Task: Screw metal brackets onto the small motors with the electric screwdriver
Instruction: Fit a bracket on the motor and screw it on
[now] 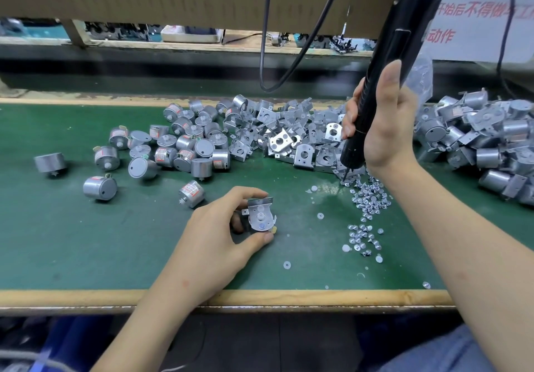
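Observation:
My left hand (222, 227) grips a small grey motor with a metal bracket (260, 216) laid over its face, resting on the green mat near the front middle. My right hand (381, 123) holds the black electric screwdriver (387, 74) tilted, its bit tip touching the top of a scatter of small silver screws (367, 198). Loose bare motors (173, 146) lie in a heap at the left middle. A pile of loose metal brackets (283, 134) sits behind, in the centre.
Motors with brackets on them are heaped at the right (485, 143). White washers (286, 264) dot the green mat (86, 241). The screwdriver's black cables (265, 53) hang over the bench. A wooden edge (289, 298) runs along the front; cardboard stands behind.

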`<act>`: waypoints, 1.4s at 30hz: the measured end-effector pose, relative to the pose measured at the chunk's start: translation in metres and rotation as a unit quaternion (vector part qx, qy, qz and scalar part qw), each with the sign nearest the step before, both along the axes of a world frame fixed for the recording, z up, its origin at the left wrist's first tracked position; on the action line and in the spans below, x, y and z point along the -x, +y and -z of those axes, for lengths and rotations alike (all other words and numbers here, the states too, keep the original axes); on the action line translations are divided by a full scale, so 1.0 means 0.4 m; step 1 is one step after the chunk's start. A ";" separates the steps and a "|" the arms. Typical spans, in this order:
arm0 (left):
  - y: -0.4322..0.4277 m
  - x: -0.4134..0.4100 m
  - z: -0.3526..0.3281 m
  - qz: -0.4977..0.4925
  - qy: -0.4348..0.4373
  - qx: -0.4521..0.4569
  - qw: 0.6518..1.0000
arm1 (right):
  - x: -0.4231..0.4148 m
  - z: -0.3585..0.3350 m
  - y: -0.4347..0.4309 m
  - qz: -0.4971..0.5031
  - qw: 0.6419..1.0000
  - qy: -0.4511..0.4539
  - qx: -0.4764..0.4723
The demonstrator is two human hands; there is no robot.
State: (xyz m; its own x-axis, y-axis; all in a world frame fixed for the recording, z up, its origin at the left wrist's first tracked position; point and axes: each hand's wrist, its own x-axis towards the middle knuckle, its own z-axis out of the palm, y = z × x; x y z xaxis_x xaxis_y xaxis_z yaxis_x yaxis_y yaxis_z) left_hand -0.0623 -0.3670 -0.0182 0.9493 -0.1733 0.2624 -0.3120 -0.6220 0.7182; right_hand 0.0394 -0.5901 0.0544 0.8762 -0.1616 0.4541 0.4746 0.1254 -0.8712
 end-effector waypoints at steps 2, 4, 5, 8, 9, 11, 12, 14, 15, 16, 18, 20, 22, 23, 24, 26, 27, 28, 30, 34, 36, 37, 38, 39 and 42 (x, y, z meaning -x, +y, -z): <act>0.001 0.000 0.002 -0.001 0.001 0.002 1.000 | 0.000 0.000 0.000 0.001 1.000 0.003 -0.003; 0.001 -0.001 0.003 -0.002 0.000 -0.001 1.000 | 0.000 0.001 0.000 -0.001 1.000 0.005 -0.004; 0.000 -0.002 0.003 -0.003 -0.001 -0.004 1.000 | 0.001 0.002 0.001 -0.002 1.000 0.007 -0.004; 0.001 -0.003 0.005 -0.002 -0.005 -0.012 1.000 | 0.003 0.002 0.004 -0.002 1.000 0.009 -0.001; 0.002 -0.003 0.005 -0.002 -0.008 -0.015 1.000 | 0.003 0.002 0.006 -0.002 1.000 0.008 0.001; 0.002 -0.003 0.006 0.000 -0.013 -0.019 1.000 | 0.005 0.000 0.007 -0.004 1.000 0.007 0.002; 0.002 -0.003 0.005 0.000 -0.012 -0.018 1.000 | 0.005 -0.001 0.007 -0.005 1.000 0.006 0.002; 0.002 -0.003 0.005 0.000 -0.010 -0.015 1.000 | 0.007 -0.002 0.007 -0.008 1.000 0.006 0.002; 0.002 -0.003 0.006 0.000 -0.010 -0.015 1.000 | 0.008 -0.003 0.007 -0.008 1.000 0.005 0.003; 0.002 -0.003 0.006 0.000 -0.010 -0.016 1.000 | 0.008 -0.005 0.007 -0.008 1.000 0.005 0.003; 0.002 -0.002 0.007 0.001 -0.012 -0.017 1.000 | 0.010 -0.009 0.009 -0.009 1.000 0.008 0.000; 0.002 -0.002 0.007 0.000 -0.014 -0.019 1.000 | 0.011 -0.012 0.010 -0.015 1.000 0.013 -0.005; 0.002 -0.002 0.006 0.000 -0.015 -0.020 1.000 | 0.013 -0.016 0.013 -0.028 0.999 0.018 -0.009; 0.002 -0.002 0.006 0.000 -0.016 -0.021 1.000 | 0.014 -0.017 0.014 -0.036 0.999 0.021 -0.010; 0.002 -0.002 0.006 0.000 -0.017 -0.023 1.000 | 0.016 -0.018 0.017 -0.043 0.999 0.024 -0.009; 0.002 -0.002 0.006 0.000 -0.019 -0.027 0.999 | 0.018 -0.019 0.021 -0.051 0.998 0.026 -0.006; 0.003 -0.001 0.006 0.000 -0.019 -0.028 0.999 | 0.019 -0.018 0.023 -0.052 0.998 0.027 -0.006; 0.003 -0.001 0.005 0.000 -0.019 -0.028 0.999 | 0.020 -0.017 0.024 -0.051 0.998 0.027 -0.007; 0.002 -0.001 0.005 0.000 -0.017 -0.027 0.999 | 0.020 -0.015 0.024 -0.049 0.998 0.029 -0.009; 0.000 -0.001 0.003 -0.002 -0.018 -0.029 0.999 | 0.020 -0.012 0.021 -0.044 0.999 0.029 -0.013; -0.001 0.000 0.001 -0.003 -0.019 -0.030 0.999 | 0.021 -0.012 0.021 -0.043 0.999 0.027 -0.012; 0.000 0.000 0.001 -0.003 -0.019 -0.030 0.999 | 0.022 -0.011 0.022 -0.041 0.999 0.026 -0.011; 0.000 0.000 0.001 -0.002 -0.020 -0.030 0.999 | 0.023 -0.011 0.024 -0.040 0.999 0.025 -0.011; 0.000 0.000 0.000 -0.002 -0.020 -0.031 0.999 | 0.024 -0.012 0.025 -0.039 0.999 0.025 -0.011; -0.001 0.001 -0.003 -0.002 -0.023 -0.037 0.999 | 0.026 -0.018 0.029 -0.042 0.999 0.025 -0.010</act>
